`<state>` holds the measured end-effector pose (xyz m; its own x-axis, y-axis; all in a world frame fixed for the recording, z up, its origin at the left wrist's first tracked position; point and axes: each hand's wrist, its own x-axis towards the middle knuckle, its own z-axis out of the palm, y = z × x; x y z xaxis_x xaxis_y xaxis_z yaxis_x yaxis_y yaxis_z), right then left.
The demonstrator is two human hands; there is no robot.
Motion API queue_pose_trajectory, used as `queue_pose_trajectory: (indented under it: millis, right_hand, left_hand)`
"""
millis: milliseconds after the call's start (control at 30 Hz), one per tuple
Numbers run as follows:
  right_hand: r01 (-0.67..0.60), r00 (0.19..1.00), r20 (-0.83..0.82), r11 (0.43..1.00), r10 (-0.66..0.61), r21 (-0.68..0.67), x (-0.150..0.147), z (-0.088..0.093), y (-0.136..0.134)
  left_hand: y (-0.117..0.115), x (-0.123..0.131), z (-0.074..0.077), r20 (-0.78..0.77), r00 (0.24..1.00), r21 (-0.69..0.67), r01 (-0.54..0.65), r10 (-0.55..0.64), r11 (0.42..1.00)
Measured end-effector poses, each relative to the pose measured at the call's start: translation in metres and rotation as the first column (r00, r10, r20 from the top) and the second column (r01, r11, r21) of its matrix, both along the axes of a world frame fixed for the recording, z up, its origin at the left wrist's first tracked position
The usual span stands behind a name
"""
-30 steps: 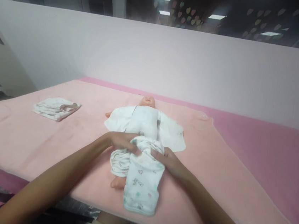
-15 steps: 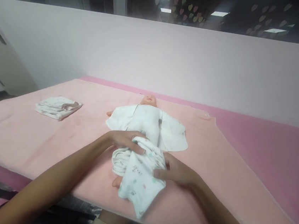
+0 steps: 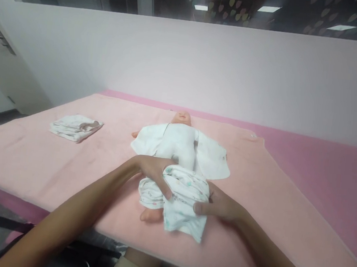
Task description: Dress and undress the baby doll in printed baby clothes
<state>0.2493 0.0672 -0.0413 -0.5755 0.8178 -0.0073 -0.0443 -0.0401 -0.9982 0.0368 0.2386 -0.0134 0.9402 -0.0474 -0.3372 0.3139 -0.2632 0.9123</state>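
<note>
A baby doll [image 3: 182, 117] lies on its back, head toward the wall, in a white top [image 3: 178, 140] spread open at the sides. White baby trousers [image 3: 185, 202] with small coloured prints are bunched round the doll's legs. One bare foot [image 3: 151, 215] sticks out of the left trouser leg; the other foot is hidden by cloth. My left hand [image 3: 157, 171] is closed on the upper part of the trousers, thumb on top. On the right side, my right hand [image 3: 217, 203] grips the other trouser leg between thumb and fingers.
A folded printed cloth [image 3: 76, 128] rests at the left on the peach blanket [image 3: 101, 142]. Pink matting [image 3: 314, 177] shows at the right and along the back. A white wall [image 3: 204, 68] rises behind, and a door with a handle [image 3: 3, 41] is at far left.
The right trouser leg's loose end has drawn up toward the doll and hangs shorter. More of the bare foot shows. The view has shifted slightly.
</note>
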Motion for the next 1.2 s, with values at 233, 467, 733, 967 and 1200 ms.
queue_pose_trajectory:
  millis: [233, 467, 733, 967, 1200]
  right_hand:
    - [0.099, 0.993, 0.071, 0.995, -0.099, 0.015, -0.007, -0.005, -0.002]
    - [0.001, 0.979, 0.206, 1.0, 0.0, -0.003, -0.008, 0.002, -0.002]
    - [-0.046, 0.999, 0.002, 0.999, 0.046, -0.027, -0.004, -0.003, 0.0]
    - [-0.085, 0.993, 0.081, 0.996, 0.087, -0.018, -0.004, -0.002, 0.0]
    - [-0.011, 1.0, 0.011, 0.998, 0.012, -0.066, -0.009, 0.005, -0.001]
  left_hand:
    - [0.0, -0.006, 0.005, -0.019, 1.0, 0.03, 0.003, -0.002, 1.0]
    - [0.013, -0.004, -0.012, 0.187, 0.982, -0.163, 0.021, 0.01, 0.986]
    - [0.006, -0.005, -0.007, 0.072, 0.997, -0.158, -0.009, 0.021, 0.987]
    - [0.006, -0.007, -0.005, 0.007, 0.998, -0.051, 0.063, -0.063, 0.997]
    - [0.003, -0.006, 0.0, 0.135, 0.987, -0.098, 0.096, -0.082, 0.991]
